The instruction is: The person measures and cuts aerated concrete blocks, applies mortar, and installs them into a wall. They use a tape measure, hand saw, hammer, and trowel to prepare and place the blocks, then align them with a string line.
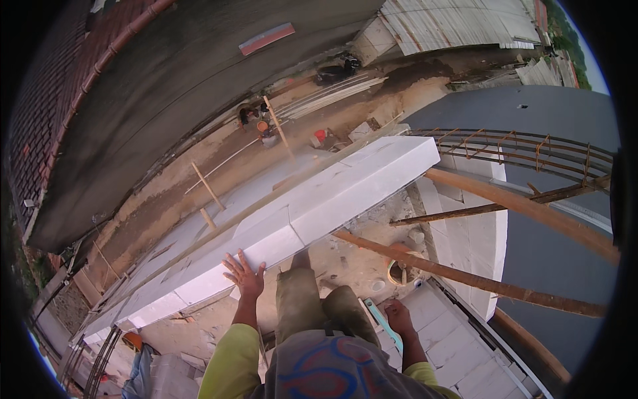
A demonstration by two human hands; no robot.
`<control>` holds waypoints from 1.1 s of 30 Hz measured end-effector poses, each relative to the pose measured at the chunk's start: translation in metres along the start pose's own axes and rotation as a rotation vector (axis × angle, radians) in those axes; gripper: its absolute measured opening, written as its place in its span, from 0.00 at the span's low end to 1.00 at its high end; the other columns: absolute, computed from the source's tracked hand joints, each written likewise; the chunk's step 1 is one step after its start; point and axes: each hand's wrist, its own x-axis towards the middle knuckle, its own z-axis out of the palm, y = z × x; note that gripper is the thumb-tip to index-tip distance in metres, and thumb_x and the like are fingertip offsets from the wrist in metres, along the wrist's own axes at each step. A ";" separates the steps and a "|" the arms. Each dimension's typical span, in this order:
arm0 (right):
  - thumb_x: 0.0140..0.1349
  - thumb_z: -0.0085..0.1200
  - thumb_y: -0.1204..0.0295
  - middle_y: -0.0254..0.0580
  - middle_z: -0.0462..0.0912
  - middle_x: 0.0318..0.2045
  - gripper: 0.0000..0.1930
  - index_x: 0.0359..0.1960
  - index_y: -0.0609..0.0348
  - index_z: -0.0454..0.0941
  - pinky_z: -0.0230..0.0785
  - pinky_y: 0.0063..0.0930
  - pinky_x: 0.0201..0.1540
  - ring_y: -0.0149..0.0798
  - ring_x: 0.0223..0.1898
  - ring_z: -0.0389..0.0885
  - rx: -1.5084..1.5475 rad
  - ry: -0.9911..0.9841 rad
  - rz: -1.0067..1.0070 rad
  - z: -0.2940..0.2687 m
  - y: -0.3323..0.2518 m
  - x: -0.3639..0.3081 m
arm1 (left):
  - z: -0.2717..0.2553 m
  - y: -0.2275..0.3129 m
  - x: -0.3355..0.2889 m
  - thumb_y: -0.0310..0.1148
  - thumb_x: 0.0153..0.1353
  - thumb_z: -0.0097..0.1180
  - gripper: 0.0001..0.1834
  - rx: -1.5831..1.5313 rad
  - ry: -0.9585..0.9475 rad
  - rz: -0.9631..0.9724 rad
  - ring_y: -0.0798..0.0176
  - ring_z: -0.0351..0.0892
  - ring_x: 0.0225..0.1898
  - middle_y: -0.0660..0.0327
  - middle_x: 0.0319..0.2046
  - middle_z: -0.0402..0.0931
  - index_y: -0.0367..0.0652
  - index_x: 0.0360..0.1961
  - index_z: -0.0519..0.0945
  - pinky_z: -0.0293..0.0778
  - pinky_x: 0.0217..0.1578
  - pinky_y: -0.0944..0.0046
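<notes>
No words or numbers can be read — the shirt [318, 362] bears only an illegible red-and-blue print [324, 378].

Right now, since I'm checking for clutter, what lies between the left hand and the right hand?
The head view shows two olive-trousered legs, then, nearest the right hand, a long turquoise tool.

White block wall [266, 234]: pale rectangular blocks end to end, thin dark joints, top and near side visible, running diagonally lower left to upper right, far end squared off. Turquoise tool [384, 324]: long, narrow, slanted, upper end leftward, right of centre below wall, apart from it; exact type unclear.
</notes>
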 end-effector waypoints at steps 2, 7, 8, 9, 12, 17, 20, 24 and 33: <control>0.74 0.61 0.66 0.53 0.91 0.39 0.14 0.56 0.59 0.84 0.83 0.41 0.49 0.46 0.43 0.92 -0.038 -0.005 0.006 -0.004 0.006 0.004 | 0.002 0.008 0.000 0.66 0.71 0.59 0.59 -0.012 -0.013 -0.001 0.24 0.17 0.84 0.36 0.86 0.22 0.50 0.88 0.41 0.24 0.75 0.15; 0.74 0.61 0.66 0.53 0.91 0.42 0.14 0.54 0.60 0.85 0.83 0.41 0.51 0.47 0.45 0.92 -0.047 -0.031 -0.015 -0.001 -0.002 0.008 | -0.002 0.010 0.006 0.66 0.71 0.58 0.60 -0.016 -0.046 -0.044 0.25 0.14 0.84 0.36 0.85 0.20 0.51 0.88 0.39 0.23 0.75 0.15; 0.74 0.61 0.66 0.53 0.91 0.43 0.13 0.53 0.60 0.85 0.83 0.41 0.51 0.48 0.45 0.93 -0.042 -0.028 -0.022 -0.004 -0.007 0.012 | -0.001 0.015 0.012 0.66 0.71 0.58 0.60 -0.027 -0.037 -0.028 0.25 0.15 0.84 0.36 0.85 0.20 0.51 0.88 0.39 0.23 0.75 0.15; 0.74 0.61 0.66 0.53 0.91 0.43 0.13 0.53 0.60 0.85 0.83 0.41 0.51 0.48 0.46 0.93 -0.034 -0.036 -0.021 -0.001 -0.008 0.009 | -0.001 0.013 0.011 0.67 0.71 0.57 0.59 -0.027 -0.034 -0.021 0.25 0.15 0.84 0.36 0.85 0.20 0.51 0.88 0.39 0.23 0.75 0.15; 0.74 0.60 0.66 0.53 0.91 0.43 0.14 0.53 0.61 0.86 0.82 0.41 0.51 0.48 0.46 0.92 -0.100 -0.052 -0.013 0.004 -0.002 0.004 | 0.001 0.010 0.008 0.68 0.72 0.55 0.59 -0.021 -0.017 -0.003 0.25 0.16 0.85 0.36 0.86 0.22 0.51 0.88 0.39 0.24 0.75 0.15; 0.75 0.60 0.65 0.52 0.92 0.41 0.16 0.56 0.61 0.84 0.81 0.37 0.50 0.42 0.44 0.91 -0.166 -0.073 -0.051 0.001 0.013 0.005 | -0.004 0.015 0.003 0.66 0.72 0.56 0.55 -0.004 0.026 0.012 0.28 0.22 0.86 0.38 0.86 0.26 0.56 0.89 0.44 0.28 0.76 0.16; 0.75 0.60 0.66 0.49 0.91 0.40 0.16 0.59 0.60 0.83 0.81 0.35 0.50 0.39 0.43 0.91 -0.157 -0.085 -0.094 -0.008 0.022 0.014 | 0.003 0.000 -0.012 0.61 0.71 0.61 0.53 -0.082 0.136 0.088 0.28 0.25 0.86 0.40 0.87 0.28 0.61 0.88 0.48 0.31 0.78 0.18; 0.76 0.59 0.65 0.44 0.91 0.36 0.16 0.58 0.62 0.82 0.81 0.36 0.48 0.37 0.40 0.90 -0.140 -0.042 -0.229 -0.007 0.049 0.035 | 0.007 -0.009 -0.070 0.56 0.71 0.62 0.49 -0.021 0.113 0.013 0.31 0.27 0.87 0.43 0.87 0.29 0.65 0.87 0.52 0.39 0.79 0.20; 0.74 0.56 0.71 0.43 0.88 0.33 0.10 0.50 0.62 0.84 0.81 0.33 0.38 0.35 0.32 0.87 -0.088 -0.196 -0.369 0.044 0.113 0.058 | 0.133 -0.135 -0.267 0.56 0.76 0.52 0.36 -0.832 -0.238 0.014 0.41 0.73 0.74 0.40 0.71 0.75 0.42 0.75 0.75 0.68 0.74 0.53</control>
